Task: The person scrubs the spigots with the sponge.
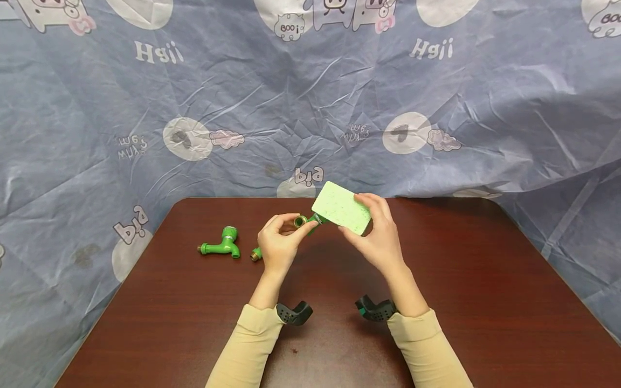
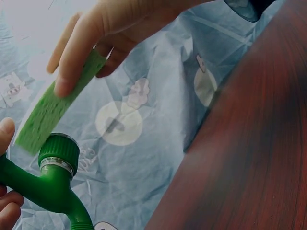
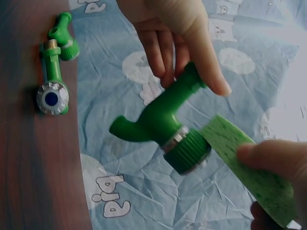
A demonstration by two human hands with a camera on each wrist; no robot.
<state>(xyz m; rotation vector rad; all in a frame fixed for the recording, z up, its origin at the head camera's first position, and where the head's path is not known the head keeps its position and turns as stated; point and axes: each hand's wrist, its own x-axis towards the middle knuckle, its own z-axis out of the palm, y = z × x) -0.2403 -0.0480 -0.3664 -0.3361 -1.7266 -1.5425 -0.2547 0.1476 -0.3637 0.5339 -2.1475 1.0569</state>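
My left hand [image 1: 281, 242] pinches a green plastic faucet [image 3: 160, 117] by its inlet pipe, up above the table. The faucet's ribbed knob [image 2: 59, 152] and silver collar show clearly in the left wrist view. Between the thumb and fingers of my right hand [image 1: 379, 231] is a light green sponge [image 1: 342, 207], held by its edges. One end of the sponge meets the knob in both wrist views. In the head view the sponge partly hides the faucet.
On the brown table [image 1: 461, 280], a second green faucet [image 1: 220, 245] lies to the left. Another faucet [image 1: 256, 254] lies nearer, mostly hidden behind my left hand in the head view. A blue printed cloth [image 1: 271, 97] hangs behind the table.
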